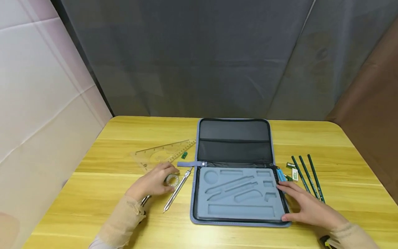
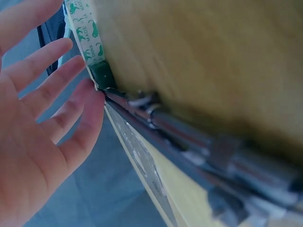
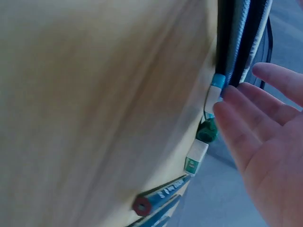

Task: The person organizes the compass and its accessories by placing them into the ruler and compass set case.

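Note:
An unzipped blue-grey case (image 1: 234,223) lies open in the head view, its grey foam insert (image 1: 227,205) showing several shaped hollows. Left of it, my left hand (image 1: 152,181) is around a small roll of tape (image 1: 172,180), fingers spread in the left wrist view; whether they touch it I cannot tell. A silver drawing compass (image 1: 178,189) lies between that hand and the case. Another dark metal tool (image 2: 180,137) is partly hidden beneath the left wrist. My right hand (image 1: 306,207) rests at the case's right edge with extended fingers, beside a blue item (image 1: 281,175).
A clear set square (image 1: 161,152) and a small green piece (image 1: 184,155) lie at the left. Right of the case are three dark green pencils (image 1: 311,173), a white-and-green eraser (image 1: 294,174) and a small green item (image 1: 291,165). A strap (image 1: 189,164) sticks out leftward.

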Demonstrator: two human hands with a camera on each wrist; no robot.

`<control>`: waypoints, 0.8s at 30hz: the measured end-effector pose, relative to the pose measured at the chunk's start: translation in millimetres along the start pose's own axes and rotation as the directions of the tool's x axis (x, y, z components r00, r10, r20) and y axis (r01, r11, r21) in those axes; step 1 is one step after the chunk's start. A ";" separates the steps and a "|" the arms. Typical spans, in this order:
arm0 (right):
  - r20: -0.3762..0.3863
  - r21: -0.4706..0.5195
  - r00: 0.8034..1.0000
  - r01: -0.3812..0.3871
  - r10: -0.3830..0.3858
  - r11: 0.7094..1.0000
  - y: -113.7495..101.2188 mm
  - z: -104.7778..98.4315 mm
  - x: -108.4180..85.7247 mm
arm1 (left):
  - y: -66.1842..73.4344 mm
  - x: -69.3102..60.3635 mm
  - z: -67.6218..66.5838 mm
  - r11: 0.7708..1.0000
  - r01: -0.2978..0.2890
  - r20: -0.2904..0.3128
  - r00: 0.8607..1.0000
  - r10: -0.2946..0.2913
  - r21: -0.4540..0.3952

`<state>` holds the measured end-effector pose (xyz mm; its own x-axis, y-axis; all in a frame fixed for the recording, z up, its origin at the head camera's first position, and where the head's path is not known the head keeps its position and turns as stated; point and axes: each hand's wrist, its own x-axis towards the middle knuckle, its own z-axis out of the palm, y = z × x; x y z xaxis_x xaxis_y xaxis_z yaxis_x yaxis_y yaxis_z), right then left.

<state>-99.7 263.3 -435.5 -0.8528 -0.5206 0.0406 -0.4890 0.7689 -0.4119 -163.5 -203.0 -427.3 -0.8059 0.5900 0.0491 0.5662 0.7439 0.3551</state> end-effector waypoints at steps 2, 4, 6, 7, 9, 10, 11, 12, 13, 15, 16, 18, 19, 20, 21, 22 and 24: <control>-0.012 0.003 1.000 -0.004 0.004 1.000 0.1 1.5 -1.4 | 0.6 1.2 -0.5 1.000 -0.013 -0.005 1.000 0.013 0.007; -0.012 0.011 1.000 -0.012 0.012 1.000 0.0 2.5 -2.3 | 1.2 2.1 -1.1 1.000 -0.017 -0.003 1.000 0.017 0.008; -0.015 0.018 1.000 -0.014 0.015 1.000 0.2 2.8 -2.1 | 2.0 2.5 -1.5 1.000 -0.018 0.001 1.000 0.018 0.012; -0.012 0.024 1.000 -0.016 0.016 1.000 0.0 3.1 -2.1 | 2.3 2.7 -1.6 1.000 -0.016 0.004 1.000 0.015 0.010; -0.016 0.034 1.000 -0.010 0.011 0.999 -0.1 3.3 -1.7 | 2.7 4.1 -1.8 1.000 -0.009 0.019 1.000 0.009 0.009; -0.012 0.036 1.000 -0.008 0.009 0.999 -0.4 3.1 -1.5 | 3.1 4.4 -1.8 1.000 -0.004 0.026 1.000 0.004 0.007; -0.010 0.040 1.000 -0.005 0.005 0.999 -0.6 2.8 -1.2 | 3.4 4.8 -1.9 1.000 0.000 0.032 0.999 0.000 0.004; -0.005 0.044 1.000 -0.004 0.004 0.999 -0.9 2.7 -1.0 | 3.6 5.2 -1.9 1.000 0.005 0.040 0.999 -0.005 0.001; 0.002 0.049 1.000 -0.005 0.005 0.999 -1.1 2.5 -0.9 | 3.7 5.8 -1.8 1.000 0.012 0.049 0.999 -0.011 -0.004; 0.026 0.058 1.000 -0.016 0.015 0.998 -1.0 1.5 -0.6 | 4.2 6.5 -2.0 1.000 0.020 0.064 0.998 -0.019 -0.011; 0.039 0.061 0.999 -0.024 0.021 0.998 -0.8 0.9 -0.3 | 4.2 6.9 -2.0 1.000 0.017 0.066 0.998 -0.016 -0.012; 0.056 0.061 0.998 -0.035 0.031 0.998 -0.4 0.1 0.6 | 4.1 7.8 -2.1 1.000 0.004 0.067 0.998 -0.003 -0.012; 0.062 0.060 0.997 -0.041 0.037 0.997 -0.3 0.0 0.5 | 3.9 8.7 -1.6 1.000 -0.007 0.065 0.998 0.007 -0.011; 0.065 0.057 0.997 -0.047 0.043 0.997 -0.3 0.0 0.6 | 3.8 9.6 -1.4 1.000 -0.019 0.063 0.998 0.020 -0.008; 0.063 0.054 0.997 -0.049 0.045 0.997 -0.6 0.2 0.8 | 3.7 10.4 -1.1 1.000 -0.031 0.061 0.998 0.031 -0.005; 0.064 0.051 0.997 -0.053 0.049 0.997 -1.0 0.4 1.1 | 3.4 11.1 -0.7 0.999 -0.041 0.060 0.997 0.041 0.000; 0.063 0.051 0.997 -0.055 0.052 0.997 -2.1 0.6 1.2 | 3.1 12.3 -0.4 0.998 -0.055 0.060 0.997 0.054 0.009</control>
<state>-99.6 260.8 -435.1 -0.8638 -0.5023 -0.0386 -0.4310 0.7765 -0.4596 -171.7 -193.5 -425.3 -0.7623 0.6471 0.0121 0.6110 0.7133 0.3433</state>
